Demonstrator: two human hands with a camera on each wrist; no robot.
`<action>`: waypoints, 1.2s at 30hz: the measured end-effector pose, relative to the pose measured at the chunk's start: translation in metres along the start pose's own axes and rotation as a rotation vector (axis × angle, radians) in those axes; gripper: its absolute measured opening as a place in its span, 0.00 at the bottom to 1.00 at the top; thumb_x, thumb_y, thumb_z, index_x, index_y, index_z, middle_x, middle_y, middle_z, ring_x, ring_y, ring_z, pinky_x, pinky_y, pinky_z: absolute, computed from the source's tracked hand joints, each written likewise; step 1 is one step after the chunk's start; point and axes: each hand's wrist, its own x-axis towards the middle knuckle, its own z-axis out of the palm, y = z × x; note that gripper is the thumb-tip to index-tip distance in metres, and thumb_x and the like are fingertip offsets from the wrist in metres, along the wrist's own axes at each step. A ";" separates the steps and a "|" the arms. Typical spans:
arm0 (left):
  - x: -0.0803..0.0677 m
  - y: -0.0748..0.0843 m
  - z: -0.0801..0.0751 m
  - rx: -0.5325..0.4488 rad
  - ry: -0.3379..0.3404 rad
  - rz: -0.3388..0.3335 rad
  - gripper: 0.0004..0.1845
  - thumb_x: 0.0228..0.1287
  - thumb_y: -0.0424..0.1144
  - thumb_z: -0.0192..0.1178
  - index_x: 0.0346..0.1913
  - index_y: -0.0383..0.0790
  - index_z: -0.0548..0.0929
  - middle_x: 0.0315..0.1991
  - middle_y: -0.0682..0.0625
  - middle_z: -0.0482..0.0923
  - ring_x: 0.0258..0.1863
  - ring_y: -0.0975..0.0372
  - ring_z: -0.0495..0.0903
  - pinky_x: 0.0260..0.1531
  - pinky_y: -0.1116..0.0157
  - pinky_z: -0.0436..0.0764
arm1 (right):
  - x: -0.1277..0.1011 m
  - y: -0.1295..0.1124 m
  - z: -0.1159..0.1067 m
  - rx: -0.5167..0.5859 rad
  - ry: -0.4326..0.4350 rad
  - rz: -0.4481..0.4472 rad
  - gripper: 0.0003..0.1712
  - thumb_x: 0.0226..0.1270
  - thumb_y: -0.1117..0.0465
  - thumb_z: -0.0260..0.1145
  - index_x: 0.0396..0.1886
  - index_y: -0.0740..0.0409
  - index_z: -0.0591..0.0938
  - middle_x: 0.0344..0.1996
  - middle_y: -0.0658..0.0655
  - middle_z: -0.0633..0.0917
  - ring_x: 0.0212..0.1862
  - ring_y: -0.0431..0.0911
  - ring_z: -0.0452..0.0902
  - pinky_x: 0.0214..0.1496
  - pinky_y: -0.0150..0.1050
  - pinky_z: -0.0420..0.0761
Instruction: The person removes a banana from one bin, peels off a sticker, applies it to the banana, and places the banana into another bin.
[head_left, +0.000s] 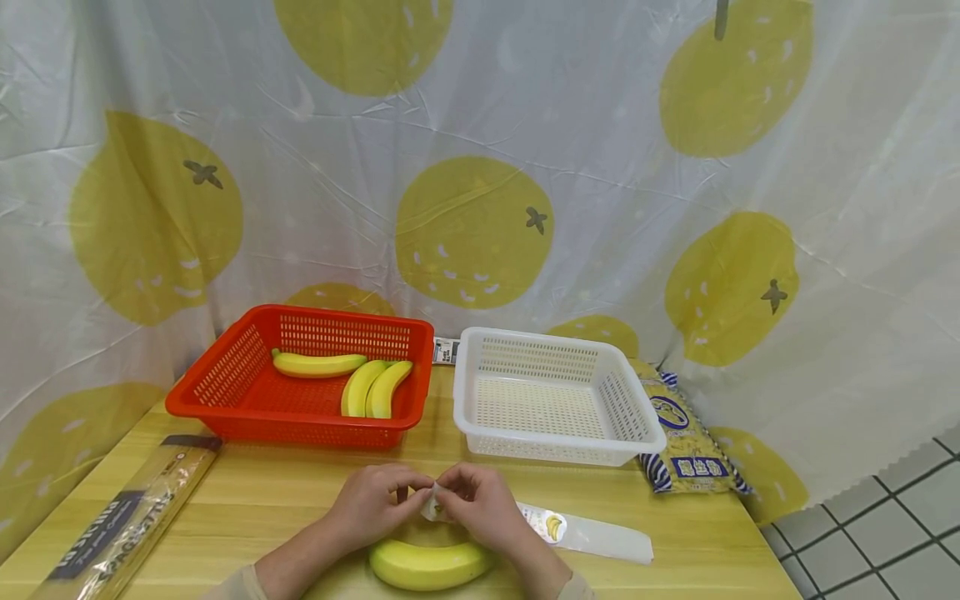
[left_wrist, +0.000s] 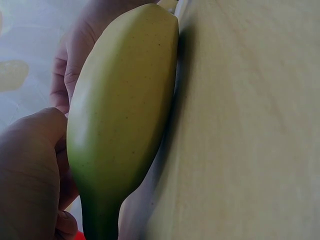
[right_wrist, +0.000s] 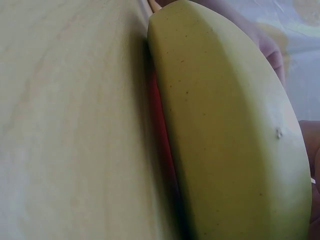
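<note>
Nearby, red basket [head_left: 225, 387] (three bananas [head_left: 352, 377]) adjoins white basket [head_left: 633, 417].

1. Both forearms come in from the near edge and converge toward the middle.
2. The left hand [head_left: 371, 502] lies knuckles up, its fingers curled inward and the fingertips pinched together.
3. The right hand [head_left: 483, 504] mirrors it, fingers bent and the tips pinching.
4. The two hands' fingertips meet, touching each other.
</note>
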 end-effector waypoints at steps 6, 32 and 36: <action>0.000 0.001 -0.002 -0.004 -0.006 -0.049 0.08 0.60 0.39 0.74 0.41 0.55 0.91 0.34 0.65 0.87 0.24 0.77 0.73 0.25 0.77 0.71 | -0.001 -0.001 0.000 -0.009 0.010 0.008 0.03 0.70 0.65 0.70 0.40 0.58 0.87 0.31 0.59 0.89 0.27 0.37 0.80 0.29 0.28 0.81; 0.000 0.000 0.000 0.001 0.063 0.015 0.09 0.56 0.34 0.76 0.34 0.55 0.89 0.30 0.66 0.84 0.22 0.71 0.77 0.25 0.82 0.70 | 0.000 -0.001 0.000 -0.018 0.021 0.023 0.05 0.70 0.59 0.71 0.40 0.57 0.88 0.33 0.58 0.89 0.29 0.36 0.80 0.31 0.30 0.82; 0.000 -0.001 0.000 0.005 0.071 0.018 0.09 0.55 0.34 0.76 0.33 0.55 0.89 0.30 0.67 0.83 0.22 0.72 0.77 0.25 0.82 0.70 | -0.001 -0.001 0.000 -0.016 0.034 0.047 0.05 0.69 0.59 0.72 0.39 0.56 0.88 0.32 0.57 0.89 0.28 0.36 0.80 0.30 0.29 0.81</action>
